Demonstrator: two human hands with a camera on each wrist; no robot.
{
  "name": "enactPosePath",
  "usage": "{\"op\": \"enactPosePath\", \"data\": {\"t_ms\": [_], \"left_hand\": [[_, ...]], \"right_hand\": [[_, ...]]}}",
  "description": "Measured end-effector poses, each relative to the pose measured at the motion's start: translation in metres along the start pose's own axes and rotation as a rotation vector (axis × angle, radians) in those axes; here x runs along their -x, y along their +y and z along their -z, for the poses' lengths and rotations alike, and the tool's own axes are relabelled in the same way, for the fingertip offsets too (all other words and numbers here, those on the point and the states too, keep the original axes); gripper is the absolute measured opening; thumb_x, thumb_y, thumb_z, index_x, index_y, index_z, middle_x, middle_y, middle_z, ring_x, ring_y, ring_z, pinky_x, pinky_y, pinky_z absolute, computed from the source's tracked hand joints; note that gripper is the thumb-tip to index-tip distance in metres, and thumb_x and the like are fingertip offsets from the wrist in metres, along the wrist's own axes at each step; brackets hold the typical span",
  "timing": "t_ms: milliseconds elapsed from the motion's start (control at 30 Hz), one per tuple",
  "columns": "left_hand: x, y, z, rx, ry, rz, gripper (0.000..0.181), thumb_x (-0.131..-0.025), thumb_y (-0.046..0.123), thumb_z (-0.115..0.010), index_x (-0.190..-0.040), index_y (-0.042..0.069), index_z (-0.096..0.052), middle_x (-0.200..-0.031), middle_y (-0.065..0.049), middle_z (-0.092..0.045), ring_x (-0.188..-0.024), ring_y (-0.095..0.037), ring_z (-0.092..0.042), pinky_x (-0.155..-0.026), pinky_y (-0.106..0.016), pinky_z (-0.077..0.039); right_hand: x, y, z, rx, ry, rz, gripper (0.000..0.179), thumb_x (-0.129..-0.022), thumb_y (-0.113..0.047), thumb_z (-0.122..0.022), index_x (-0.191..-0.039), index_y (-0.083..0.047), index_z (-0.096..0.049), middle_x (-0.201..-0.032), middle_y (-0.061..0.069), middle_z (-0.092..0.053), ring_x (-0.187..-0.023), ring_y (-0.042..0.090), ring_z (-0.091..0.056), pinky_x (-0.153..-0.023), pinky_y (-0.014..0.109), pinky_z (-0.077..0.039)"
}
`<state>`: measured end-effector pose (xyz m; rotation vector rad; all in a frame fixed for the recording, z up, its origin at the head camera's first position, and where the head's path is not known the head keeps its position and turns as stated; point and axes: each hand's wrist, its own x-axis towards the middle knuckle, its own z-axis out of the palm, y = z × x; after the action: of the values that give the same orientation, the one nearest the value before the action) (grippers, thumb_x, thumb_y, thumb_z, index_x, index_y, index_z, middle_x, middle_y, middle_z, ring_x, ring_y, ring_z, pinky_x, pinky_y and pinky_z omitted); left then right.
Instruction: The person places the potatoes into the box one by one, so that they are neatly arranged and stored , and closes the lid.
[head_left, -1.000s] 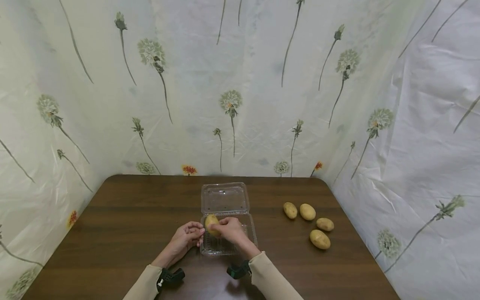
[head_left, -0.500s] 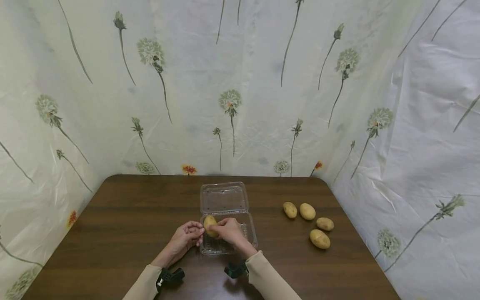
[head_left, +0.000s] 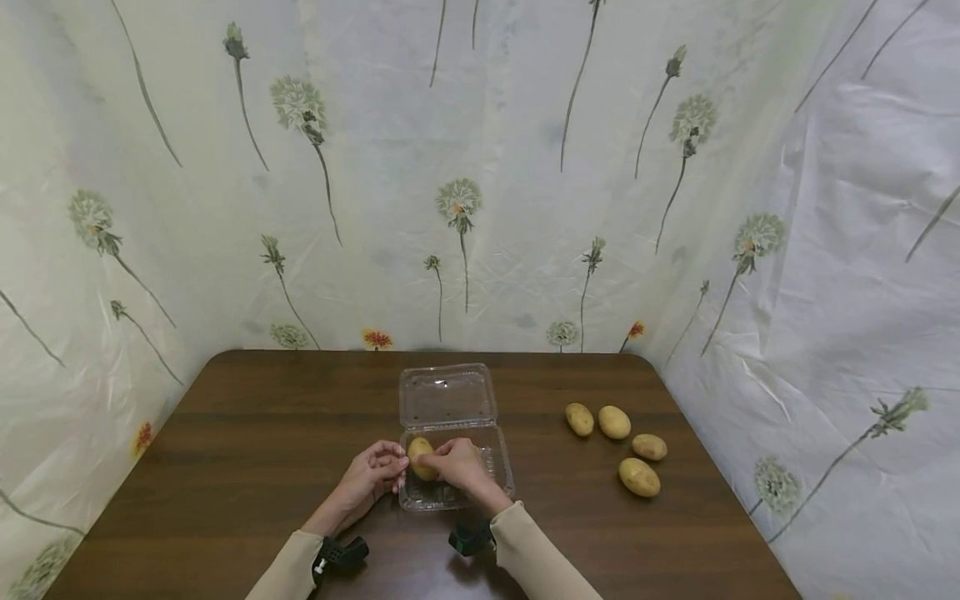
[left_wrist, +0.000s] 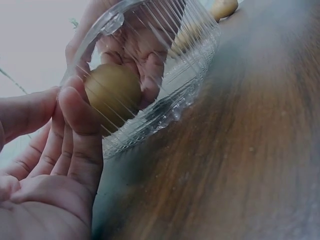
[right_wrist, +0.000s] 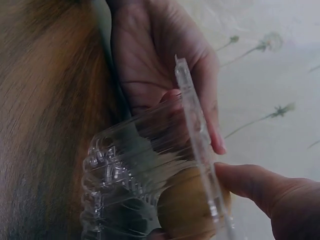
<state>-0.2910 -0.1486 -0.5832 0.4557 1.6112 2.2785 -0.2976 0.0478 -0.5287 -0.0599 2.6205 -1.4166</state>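
A clear plastic clamshell container [head_left: 507,467] lies on the table, its lid [head_left: 447,400] folded back away from me. With thumb and fingers, my left hand [head_left: 369,477] pinches the left rim of the container, as the left wrist view shows. My right hand [head_left: 463,468] grips a yellow potato [head_left: 421,450] inside the left part of the tray. Through the ribbed wall in the left wrist view, the potato [left_wrist: 112,95] appears low in the tray. Whether it touches the tray floor I cannot tell.
Several loose potatoes [head_left: 639,477] lie to the right of the container on the dark wooden table [head_left: 285,433]. A flower-patterned curtain [head_left: 517,250] hangs behind the table and along its sides. Each wrist bears a black camera mount [head_left: 341,552].
My right hand has lowered the potato slightly further into the left part of the tray. The left hand keeps its pinch on the rim, and the loose potatoes have stayed put.
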Motion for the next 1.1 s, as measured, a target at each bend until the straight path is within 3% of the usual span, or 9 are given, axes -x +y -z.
{"op": "enactPosePath", "data": {"t_ms": [200, 467, 633, 1100], "left_hand": [[-0.0010, -0.0013, 0.0000, -0.012, 0.030, 0.018, 0.014, -0.098, 0.006, -0.054, -0.109, 0.006, -0.046, -0.078, 0.005, -0.062, -0.066, -0.008, -0.059, -0.061, -0.021, -0.048], [0.0001, -0.0014, -0.0017, -0.008, 0.039, 0.035, 0.015, -0.099, 0.006, -0.052, -0.111, 0.003, -0.044, -0.077, 0.004, -0.062, -0.065, -0.008, -0.057, -0.061, -0.022, -0.048], [0.0000, -0.0025, -0.0023, 0.012, 0.030, 0.020, 0.013, -0.098, 0.002, -0.051, -0.110, 0.003, -0.044, -0.077, 0.004, -0.063, -0.065, -0.008, -0.058, -0.060, -0.021, -0.048], [-0.0017, -0.0019, -0.0013, 0.005, 0.041, 0.019, 0.015, -0.097, 0.005, -0.055, -0.108, 0.004, -0.045, -0.077, 0.004, -0.063, -0.065, -0.008, -0.059, -0.059, -0.021, -0.048]], "right_hand": [[-0.0004, 0.0026, -0.0013, 0.019, 0.010, 0.020, 0.033, -0.073, -0.039, -0.080, -0.076, -0.007, -0.074, -0.059, 0.001, -0.066, -0.055, 0.019, -0.064, -0.047, 0.023, -0.043], [0.0003, 0.0041, -0.0010, 0.120, 0.038, 0.047, 0.033, -0.071, -0.039, -0.080, -0.073, -0.007, -0.072, -0.065, -0.001, -0.065, -0.055, 0.011, -0.052, -0.049, 0.024, -0.040], [-0.0004, 0.0037, -0.0005, 0.101, 0.045, 0.047, 0.034, -0.070, -0.039, -0.081, -0.072, -0.006, -0.072, -0.063, 0.000, -0.064, -0.054, 0.012, -0.055, -0.048, 0.024, -0.042], [-0.0045, 0.0046, 0.0000, 0.051, 0.050, 0.044, 0.039, -0.073, -0.039, -0.080, -0.083, -0.002, -0.071, -0.077, 0.006, -0.069, -0.064, 0.014, -0.057, -0.054, 0.025, -0.045]]}}
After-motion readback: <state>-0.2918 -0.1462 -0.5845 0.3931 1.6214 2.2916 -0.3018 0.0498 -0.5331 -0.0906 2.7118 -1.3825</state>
